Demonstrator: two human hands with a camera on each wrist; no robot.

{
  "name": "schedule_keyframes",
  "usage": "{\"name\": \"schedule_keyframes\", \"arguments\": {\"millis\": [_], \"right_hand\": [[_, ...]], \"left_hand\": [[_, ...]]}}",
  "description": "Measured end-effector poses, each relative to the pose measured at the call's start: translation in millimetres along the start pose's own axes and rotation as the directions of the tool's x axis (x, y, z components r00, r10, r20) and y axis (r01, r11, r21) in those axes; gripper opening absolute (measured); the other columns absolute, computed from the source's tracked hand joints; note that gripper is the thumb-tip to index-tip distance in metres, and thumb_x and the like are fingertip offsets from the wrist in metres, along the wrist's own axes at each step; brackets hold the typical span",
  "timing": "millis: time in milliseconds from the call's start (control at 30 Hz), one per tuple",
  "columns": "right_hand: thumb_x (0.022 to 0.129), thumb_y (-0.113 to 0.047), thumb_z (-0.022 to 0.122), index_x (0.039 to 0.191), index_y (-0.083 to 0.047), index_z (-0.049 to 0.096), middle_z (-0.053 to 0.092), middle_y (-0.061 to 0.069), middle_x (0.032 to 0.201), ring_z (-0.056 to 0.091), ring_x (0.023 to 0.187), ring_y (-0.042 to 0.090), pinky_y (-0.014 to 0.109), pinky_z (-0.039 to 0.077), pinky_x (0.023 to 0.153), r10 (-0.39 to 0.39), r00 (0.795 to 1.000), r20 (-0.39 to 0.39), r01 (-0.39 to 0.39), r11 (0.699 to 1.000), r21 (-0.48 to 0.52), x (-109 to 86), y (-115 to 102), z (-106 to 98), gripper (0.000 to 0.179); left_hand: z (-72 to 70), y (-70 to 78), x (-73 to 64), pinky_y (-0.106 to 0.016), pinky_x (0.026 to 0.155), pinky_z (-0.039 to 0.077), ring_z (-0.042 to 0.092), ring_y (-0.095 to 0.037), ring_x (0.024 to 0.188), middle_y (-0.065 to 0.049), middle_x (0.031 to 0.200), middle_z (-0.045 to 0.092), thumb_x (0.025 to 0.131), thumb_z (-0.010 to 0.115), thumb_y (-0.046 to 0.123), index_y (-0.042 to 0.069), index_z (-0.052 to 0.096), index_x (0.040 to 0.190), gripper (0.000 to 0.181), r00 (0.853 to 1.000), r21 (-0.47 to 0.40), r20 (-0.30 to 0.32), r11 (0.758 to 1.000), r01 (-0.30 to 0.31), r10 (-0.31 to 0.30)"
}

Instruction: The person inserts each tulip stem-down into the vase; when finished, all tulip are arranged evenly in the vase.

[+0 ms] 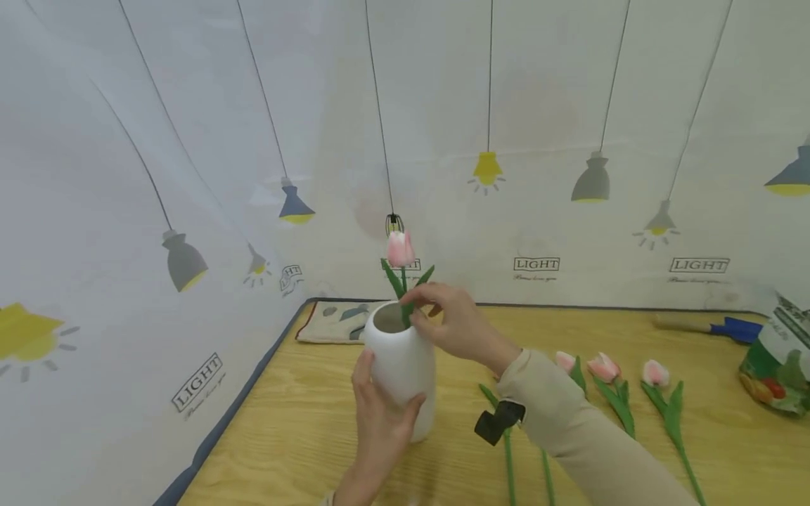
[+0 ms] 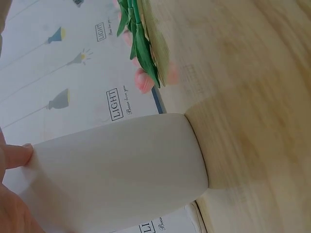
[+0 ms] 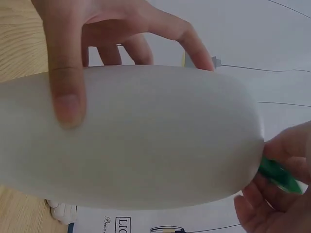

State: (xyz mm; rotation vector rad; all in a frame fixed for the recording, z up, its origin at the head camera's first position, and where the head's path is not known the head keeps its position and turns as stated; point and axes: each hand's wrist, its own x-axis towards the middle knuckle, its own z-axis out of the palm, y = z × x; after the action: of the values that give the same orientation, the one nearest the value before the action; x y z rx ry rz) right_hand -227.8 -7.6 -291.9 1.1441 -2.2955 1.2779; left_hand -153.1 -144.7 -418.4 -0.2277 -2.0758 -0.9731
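Note:
A tall white vase (image 1: 402,372) stands on the wooden table, its round mouth facing up. My left hand (image 1: 380,414) grips the vase's side, thumb on the near face and fingers round the left. One pink tulip (image 1: 401,249) rises upright from the mouth, its lower stem hidden inside. At the vase's rim my right hand (image 1: 455,320) pinches this tulip by its green leaf and stem. In the right wrist view, the left hand (image 3: 68,73) spans the vase's side, and green leaf (image 3: 278,174) shows between the right fingers.
Several more pink tulips (image 1: 604,367) lie on the table (image 1: 285,422) to the right, partly under my right sleeve. A folded cloth (image 1: 329,322) lies behind the vase. At the far right are a blue-bladed trowel (image 1: 737,329) and a printed bag (image 1: 781,358). A patterned curtain (image 1: 443,176) hangs behind.

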Motion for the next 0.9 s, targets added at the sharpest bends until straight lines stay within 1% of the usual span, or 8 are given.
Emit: {"name": "schedule_keyframes", "arguments": {"millis": [100, 300, 433, 533, 600, 700, 833, 900], "right_hand": [[0.084, -0.008, 0.053, 0.103, -0.009, 0.061, 0.057, 0.009, 0.107, 0.054, 0.096, 0.023, 0.03, 0.05, 0.072, 0.024, 0.999, 0.042, -0.023, 1.0, -0.021, -3.2, 1.9, 1.5, 0.021], [0.085, -0.012, 0.055, 0.111, -0.013, 0.059, 0.054, 0.007, 0.116, 0.055, 0.097, 0.022, 0.029, 0.051, 0.071, 0.037, 0.999, 0.024, -0.037, 0.999, 0.001, -12.6, 5.8, -6.2, 0.026], [0.086, -0.013, 0.055, 0.111, -0.011, 0.059, 0.056, 0.007, 0.113, 0.058, 0.091, 0.018, 0.026, 0.05, 0.07, 0.087, 0.996, 0.028, -0.086, 0.996, -0.015, -34.1, 23.0, -18.3, 0.026], [0.086, -0.01, 0.053, 0.106, -0.006, 0.06, 0.061, 0.009, 0.1, 0.058, 0.08, 0.016, 0.021, 0.049, 0.064, 0.158, 0.98, 0.124, -0.149, 0.986, -0.08, -59.9, 48.5, -25.9, 0.022], [0.084, -0.007, 0.053, 0.099, -0.003, 0.063, 0.064, 0.009, 0.085, 0.056, 0.068, 0.012, 0.018, 0.045, 0.057, 0.212, 0.958, 0.195, -0.184, 0.971, -0.152, -79.2, 69.1, -26.7, 0.018], [0.081, -0.007, 0.057, 0.096, 0.0, 0.062, 0.061, 0.006, 0.071, 0.051, 0.056, 0.008, 0.017, 0.041, 0.048, 0.351, 0.893, 0.28, -0.298, 0.93, -0.217, -107.5, 94.4, -20.6, 0.017], [0.08, -0.009, 0.061, 0.106, 0.002, 0.057, 0.055, 0.004, 0.066, 0.046, 0.051, 0.008, 0.017, 0.038, 0.043, 0.534, 0.784, 0.317, -0.5, 0.846, -0.188, -133.4, 112.6, -3.9, 0.029], [0.078, -0.007, 0.062, 0.109, 0.002, 0.055, 0.054, 0.006, 0.068, 0.046, 0.051, 0.01, 0.017, 0.037, 0.043, 0.571, 0.764, 0.302, -0.544, 0.821, -0.176, -139.9, 116.7, 2.9, 0.033]], "left_hand": [[0.7, 0.6, -0.3, -0.055, 0.087, 0.042, 0.037, -0.04, 0.118, -0.02, 0.135, 0.025, 0.061, 0.079, 0.011, 0.007, 0.016, 0.136, 0.098, 1.0, 0.02, -0.005, 1.0, -0.007, 0.007], [1.5, -0.6, 0.3, -0.055, 0.088, 0.042, 0.036, -0.038, 0.119, -0.021, 0.135, 0.026, 0.061, 0.079, 0.013, 0.004, 0.016, 0.135, 0.097, 0.999, 0.032, -0.024, 0.999, -0.031, 0.032], [2.1, -0.9, -2.2, -0.055, 0.088, 0.041, 0.037, -0.038, 0.118, -0.022, 0.134, 0.027, 0.059, 0.08, 0.013, 0.003, 0.017, 0.135, 0.1, 0.998, 0.031, -0.036, 0.999, -0.044, 0.045], [2.8, -1.2, -5.0, -0.056, 0.088, 0.042, 0.038, -0.039, 0.117, -0.022, 0.134, 0.028, 0.057, 0.081, 0.013, 0.003, 0.017, 0.135, 0.101, 0.997, 0.04, -0.047, 0.998, -0.054, 0.056], [3.3, -2.4, -5.4, -0.056, 0.087, 0.042, 0.038, -0.04, 0.116, -0.022, 0.133, 0.028, 0.057, 0.081, 0.013, 0.002, 0.018, 0.135, 0.101, 0.996, 0.046, -0.052, 0.997, -0.063, 0.066], [3.5, -3.8, -4.0, -0.057, 0.087, 0.041, 0.039, -0.041, 0.116, -0.022, 0.133, 0.028, 0.057, 0.081, 0.012, 0.002, 0.017, 0.135, 0.101, 0.995, 0.055, -0.063, 0.996, -0.07, 0.073], [5.0, -4.3, -2.2, -0.056, 0.088, 0.041, 0.038, -0.04, 0.117, -0.022, 0.133, 0.029, 0.056, 0.081, 0.012, 0.002, 0.018, 0.135, 0.102, 0.994, 0.04, -0.081, 0.997, -0.07, 0.073], [7.6, -3.8, -2.2, -0.056, 0.089, 0.04, 0.038, -0.039, 0.117, -0.022, 0.133, 0.029, 0.056, 0.081, 0.012, 0.001, 0.019, 0.134, 0.1, 0.994, 0.016, -0.087, 0.997, -0.07, 0.071]]}}
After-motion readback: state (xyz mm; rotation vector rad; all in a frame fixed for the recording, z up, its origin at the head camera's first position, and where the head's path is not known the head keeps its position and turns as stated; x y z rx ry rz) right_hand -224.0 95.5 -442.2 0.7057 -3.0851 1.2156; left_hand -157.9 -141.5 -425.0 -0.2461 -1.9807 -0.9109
